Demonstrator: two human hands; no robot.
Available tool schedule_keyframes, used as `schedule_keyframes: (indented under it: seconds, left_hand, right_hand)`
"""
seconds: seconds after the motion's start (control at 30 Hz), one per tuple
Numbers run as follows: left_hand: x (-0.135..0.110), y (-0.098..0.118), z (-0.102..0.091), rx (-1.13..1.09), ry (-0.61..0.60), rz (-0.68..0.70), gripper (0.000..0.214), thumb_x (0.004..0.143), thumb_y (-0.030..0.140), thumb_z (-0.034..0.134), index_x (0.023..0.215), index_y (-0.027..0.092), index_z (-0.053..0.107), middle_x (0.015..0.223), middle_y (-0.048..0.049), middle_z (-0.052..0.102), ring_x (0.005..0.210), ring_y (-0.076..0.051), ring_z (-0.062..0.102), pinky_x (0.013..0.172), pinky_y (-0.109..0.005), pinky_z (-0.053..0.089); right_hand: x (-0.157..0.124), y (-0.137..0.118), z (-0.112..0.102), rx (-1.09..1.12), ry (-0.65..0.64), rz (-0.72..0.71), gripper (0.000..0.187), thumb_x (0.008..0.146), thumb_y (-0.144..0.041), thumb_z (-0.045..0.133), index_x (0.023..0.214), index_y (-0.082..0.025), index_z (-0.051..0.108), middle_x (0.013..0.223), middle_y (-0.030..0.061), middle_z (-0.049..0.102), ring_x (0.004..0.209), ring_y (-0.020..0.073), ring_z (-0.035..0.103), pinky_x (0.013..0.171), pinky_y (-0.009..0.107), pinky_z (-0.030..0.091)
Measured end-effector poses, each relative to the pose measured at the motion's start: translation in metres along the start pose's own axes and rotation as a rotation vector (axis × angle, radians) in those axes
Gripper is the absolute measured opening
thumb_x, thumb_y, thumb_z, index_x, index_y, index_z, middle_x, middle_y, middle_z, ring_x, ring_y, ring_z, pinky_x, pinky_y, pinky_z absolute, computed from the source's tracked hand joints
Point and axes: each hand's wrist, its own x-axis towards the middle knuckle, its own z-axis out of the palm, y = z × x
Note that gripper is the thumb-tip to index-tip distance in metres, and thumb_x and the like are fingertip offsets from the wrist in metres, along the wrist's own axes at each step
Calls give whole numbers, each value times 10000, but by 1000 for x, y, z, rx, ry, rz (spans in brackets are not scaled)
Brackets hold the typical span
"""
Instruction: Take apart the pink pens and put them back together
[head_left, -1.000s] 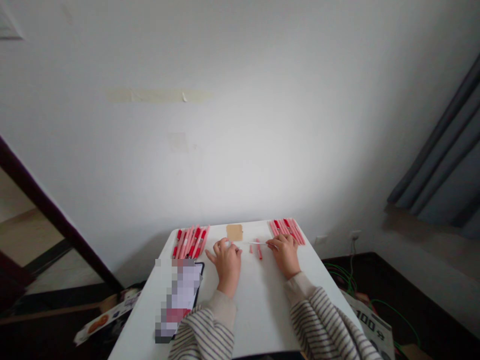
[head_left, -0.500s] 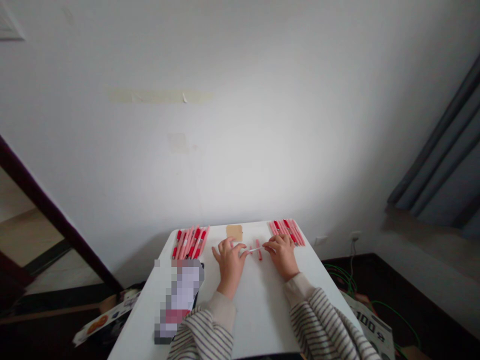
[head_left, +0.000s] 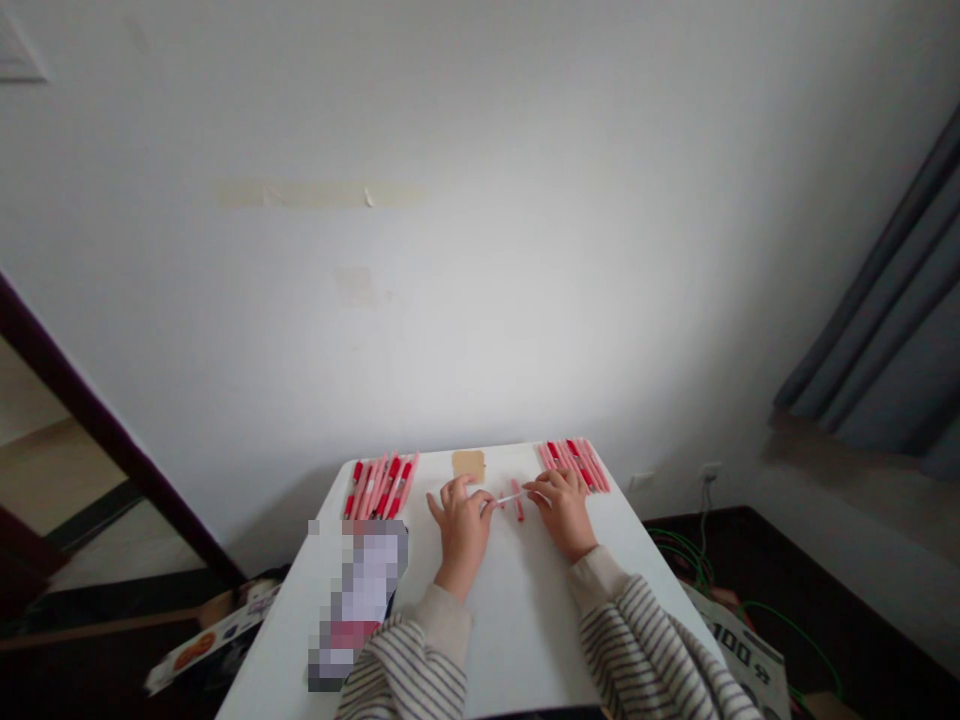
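Between my two hands runs a thin whitish stick [head_left: 511, 497], which looks like a pen refill. My left hand [head_left: 463, 530] pinches its left end between thumb and forefinger, other fingers raised. The right end sits in the fingertips of my right hand [head_left: 561, 510]. Just beyond and below the stick lies a pink pen part [head_left: 517, 503] on the white table [head_left: 517, 620]. A second small pink piece shows close to my left fingertips, partly covered.
Rows of pink and red pens stand at the back left [head_left: 381, 486] and back right [head_left: 576, 465]. A tan square [head_left: 469, 465] lies at the back middle. A blurred-out flat object [head_left: 360, 600] is on the left. A wall [head_left: 480, 250] rises behind the table.
My left fingers have shifted slightly toward the right along the thin stick. My right hand stays almost where it was, and the pens have not moved.
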Motion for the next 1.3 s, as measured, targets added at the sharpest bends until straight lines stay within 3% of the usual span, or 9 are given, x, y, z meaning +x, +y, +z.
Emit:
schedule_keyframes:
  seconds: [0.2,0.37,0.73,1.0,1.17,1.3]
  left_hand:
    - [1,1,-3,-9,50,-81,126,829,255,543,834,243,668,1194,-53,570,1179,-249,444,1082,-600,210]
    - [-2,3,0,32,99,-104,135,813,249,524,785,209,650,1162,-70,582,1137,-253,471,1053,-560,263]
    - [-8,5,5,144,16,-97,134,754,225,535,788,198,662,1193,-85,571,1162,-274,440,1045,-615,237]
    - [-8,3,7,151,18,-90,121,748,239,549,794,201,653,1202,-84,554,1172,-279,424,1037,-615,236]
    - [-9,3,3,139,22,-98,151,743,284,581,869,217,630,1192,-74,546,1169,-269,417,1043,-583,236]
    - [-13,-1,1,162,29,-81,293,745,325,597,1023,233,600,1203,-79,537,1172,-276,415,1040,-576,245]
  right_hand:
    - [-1,7,5,-36,10,69,282,877,-257,565,1138,-310,657,1066,55,635,1048,259,445,911,412,311]
    - [-2,7,6,-71,3,72,287,873,-252,565,1142,-307,650,1077,56,628,1070,263,440,921,410,310]
    - [-3,6,5,-75,-1,73,267,866,-238,567,1105,-305,667,1035,51,634,1034,248,454,918,414,311]
    - [-3,5,5,-88,-17,83,265,860,-241,574,1097,-313,669,1038,45,642,1034,238,456,931,410,303]
    - [-3,3,2,-96,-35,81,273,854,-231,581,1104,-304,665,1029,42,651,1047,239,454,945,412,294]
    - [-3,-1,-2,-125,-75,62,291,850,-222,576,1118,-308,655,1042,41,656,1060,245,454,967,436,274]
